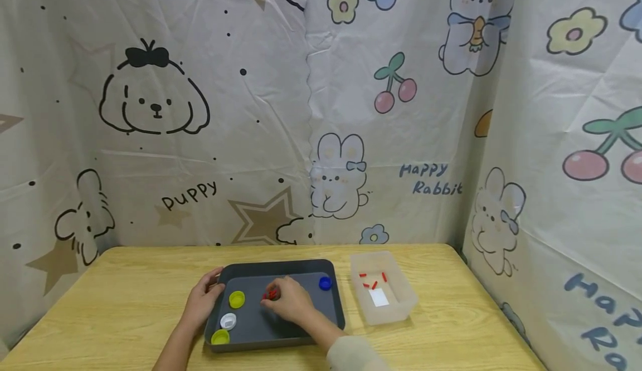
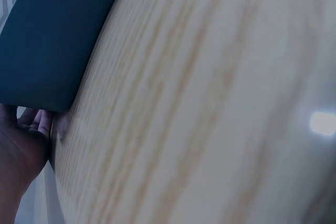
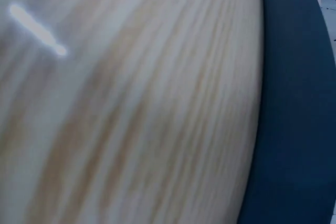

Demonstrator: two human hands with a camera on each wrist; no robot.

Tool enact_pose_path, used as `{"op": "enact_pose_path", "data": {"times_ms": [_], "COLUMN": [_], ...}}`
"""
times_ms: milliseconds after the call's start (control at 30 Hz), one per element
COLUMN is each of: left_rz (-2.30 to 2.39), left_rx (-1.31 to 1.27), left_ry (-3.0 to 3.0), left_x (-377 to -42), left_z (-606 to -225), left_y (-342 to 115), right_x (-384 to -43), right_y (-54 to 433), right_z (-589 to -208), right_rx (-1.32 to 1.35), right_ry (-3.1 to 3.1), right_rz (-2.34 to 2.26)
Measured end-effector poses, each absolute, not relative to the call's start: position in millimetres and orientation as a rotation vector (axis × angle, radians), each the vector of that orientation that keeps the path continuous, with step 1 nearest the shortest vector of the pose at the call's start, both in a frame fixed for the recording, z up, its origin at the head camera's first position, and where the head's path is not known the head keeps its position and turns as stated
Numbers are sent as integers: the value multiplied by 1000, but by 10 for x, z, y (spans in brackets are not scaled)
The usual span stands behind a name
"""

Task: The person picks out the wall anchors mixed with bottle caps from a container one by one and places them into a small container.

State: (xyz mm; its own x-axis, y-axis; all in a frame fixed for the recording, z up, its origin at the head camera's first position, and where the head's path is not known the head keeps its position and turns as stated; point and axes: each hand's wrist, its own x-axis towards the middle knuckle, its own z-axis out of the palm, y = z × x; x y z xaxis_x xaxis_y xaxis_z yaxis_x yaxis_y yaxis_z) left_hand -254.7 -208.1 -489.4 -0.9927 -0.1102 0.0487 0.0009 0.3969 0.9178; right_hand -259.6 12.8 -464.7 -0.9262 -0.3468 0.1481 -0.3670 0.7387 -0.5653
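Observation:
A dark grey tray [image 1: 301,337] lies on the wooden table. My left hand [image 1: 200,298] holds its left edge, thumb at the rim; in the left wrist view that hand [image 2: 23,150] is at the tray's outer wall [image 2: 47,40], fingers partly hidden behind it. Over the middle of the tray, my right hand [image 1: 293,301] pinches small red pieces [image 1: 271,293], partly covered by the fingers. To their left in the tray are a yellow cap [image 1: 237,299], a white cap [image 1: 228,321] and another yellow cap [image 1: 220,337]. A blue cap [image 1: 325,283] sits near the right rim.
Right of the tray stands a translucent plastic box [image 1: 396,310] with several small red sticks [image 1: 384,277] and a white rectangle [image 1: 378,297] in it. A printed curtain [image 1: 271,109] hangs behind the table and along its sides. The table [image 1: 441,343] shows in front.

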Motion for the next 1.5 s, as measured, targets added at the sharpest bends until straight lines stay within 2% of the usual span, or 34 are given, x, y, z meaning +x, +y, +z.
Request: {"op": "enact_pose_path", "data": {"times_ms": [700,1500], "left_rz": [-1644,-1649], "left_rx": [63,92], "left_ry": [-2546,-2547], "left_x": [-2589,-2561], "left_z": [-4903,-4926], "left_y": [-2041,-2094], "right_x": [-2670,-2648], "right_y": [58,105], "right_z": [-4741,-4604], "right_rx": [478,533], "right_ry": [-2988,-2951], "right_rz": [865,932]}}
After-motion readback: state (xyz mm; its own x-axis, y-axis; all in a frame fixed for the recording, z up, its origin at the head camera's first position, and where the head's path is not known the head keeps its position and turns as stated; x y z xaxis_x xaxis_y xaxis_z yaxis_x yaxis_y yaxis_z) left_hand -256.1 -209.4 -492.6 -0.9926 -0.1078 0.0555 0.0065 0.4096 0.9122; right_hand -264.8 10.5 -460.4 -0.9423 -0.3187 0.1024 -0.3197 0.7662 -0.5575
